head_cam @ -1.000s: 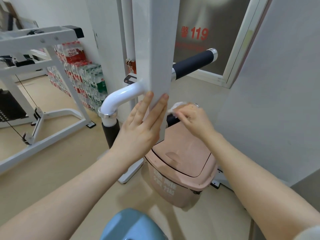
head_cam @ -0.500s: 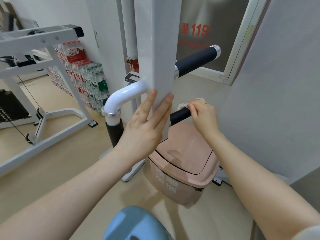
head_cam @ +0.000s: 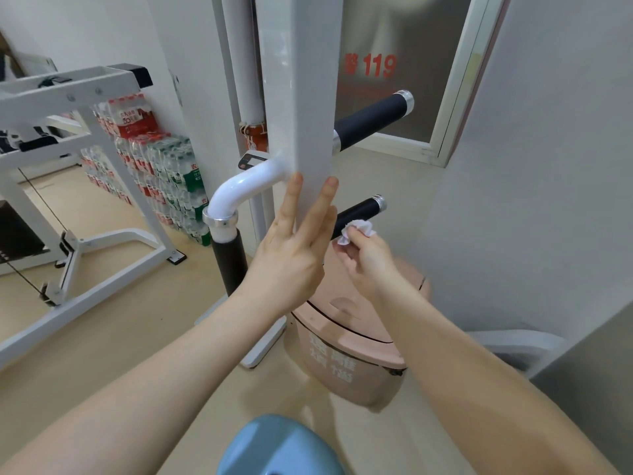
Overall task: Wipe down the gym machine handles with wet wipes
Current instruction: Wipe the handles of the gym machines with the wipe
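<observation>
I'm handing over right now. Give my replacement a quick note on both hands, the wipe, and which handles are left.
Left hand: open, flat against the white square upright post.
Right hand: pinching the crumpled white wet wipe just under the lower black foam handle.
Done: cannot tell which grips are finished.
Left: finish that handle, then check the upper black foam handle and the vertical black grip.

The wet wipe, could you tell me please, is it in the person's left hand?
No, the wet wipe is bunched in the right hand, while the left hand rests flat against the white post.
</observation>
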The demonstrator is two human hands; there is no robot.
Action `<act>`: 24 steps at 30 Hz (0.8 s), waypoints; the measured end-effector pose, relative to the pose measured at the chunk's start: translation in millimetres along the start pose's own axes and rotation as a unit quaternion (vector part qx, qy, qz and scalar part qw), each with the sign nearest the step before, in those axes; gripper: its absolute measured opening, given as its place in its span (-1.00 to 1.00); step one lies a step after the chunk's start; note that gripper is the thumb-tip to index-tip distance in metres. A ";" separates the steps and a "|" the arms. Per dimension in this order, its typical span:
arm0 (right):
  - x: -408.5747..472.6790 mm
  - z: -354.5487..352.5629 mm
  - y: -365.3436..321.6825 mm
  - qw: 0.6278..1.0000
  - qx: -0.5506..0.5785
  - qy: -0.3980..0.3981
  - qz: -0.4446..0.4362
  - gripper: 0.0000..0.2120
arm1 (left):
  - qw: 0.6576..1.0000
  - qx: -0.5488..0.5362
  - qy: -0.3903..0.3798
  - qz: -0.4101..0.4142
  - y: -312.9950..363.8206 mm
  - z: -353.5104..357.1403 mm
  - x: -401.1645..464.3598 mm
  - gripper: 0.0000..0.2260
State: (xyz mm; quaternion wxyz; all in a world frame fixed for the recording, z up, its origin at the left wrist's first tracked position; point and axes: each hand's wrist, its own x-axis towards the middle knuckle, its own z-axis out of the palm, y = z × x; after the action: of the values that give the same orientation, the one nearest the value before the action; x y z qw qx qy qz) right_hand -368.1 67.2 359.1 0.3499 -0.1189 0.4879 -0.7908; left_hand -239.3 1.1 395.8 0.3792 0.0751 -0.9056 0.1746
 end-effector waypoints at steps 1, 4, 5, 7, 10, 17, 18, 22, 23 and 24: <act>-3.1 4.6 2.1 0.999 0.008 -0.038 0.022 -0.81 | 1.000 -0.003 -0.010 0.005 -2.4 -0.8 -0.1 -0.54; -4.5 17.7 -9.5 0.998 -0.019 -0.014 0.064 -0.92 | 1.000 -0.008 -0.027 0.013 -9.9 -3.4 0.7 -0.54; -4.0 19.4 -12.3 0.996 -0.057 0.005 0.069 -0.94 | 0.999 -0.007 -0.028 0.013 -11.3 -3.8 0.3 -0.54; -10.2 17.7 -14.9 0.978 -0.193 -0.043 0.070 -0.85 | 0.999 -0.009 -0.028 0.018 -12.7 -2.8 -1.2 -0.53; -22.7 0.5 -22.1 0.932 -0.358 -0.058 0.025 -0.90 | 1.000 -0.005 -0.011 0.023 -13.5 -1.3 -2.2 -0.57; -45.3 -27.0 -53.4 0.921 -0.367 0.078 -0.102 -0.85 | 0.998 0.035 0.048 0.012 0.2 -8.5 0.1 -0.67; -50.4 -25.6 -55.4 0.934 -0.344 0.060 -0.076 -0.85 | 0.997 0.035 0.062 0.004 3.8 -13.9 4.1 -0.67; -64.7 -20.0 -74.2 0.967 -0.249 0.030 -0.044 -0.84 | 0.985 0.068 0.157 0.010 1.7 -42.1 35.6 -0.67; -67.0 -17.1 -79.4 0.964 -0.253 0.037 -0.072 -0.86 | 0.982 0.079 0.173 0.018 -0.9 -48.7 44.5 -0.66; -71.2 -11.4 -86.3 0.960 -0.254 0.052 -0.104 -0.88 | 0.979 0.084 0.183 0.026 -2.6 -55.0 52.5 -0.66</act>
State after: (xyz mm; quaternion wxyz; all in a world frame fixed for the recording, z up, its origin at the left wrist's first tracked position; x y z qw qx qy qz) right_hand -360.1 146.8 438.1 0.1979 -0.2129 0.6750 -0.6781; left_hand -239.1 19.0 469.8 0.5261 0.0498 -0.8048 0.2703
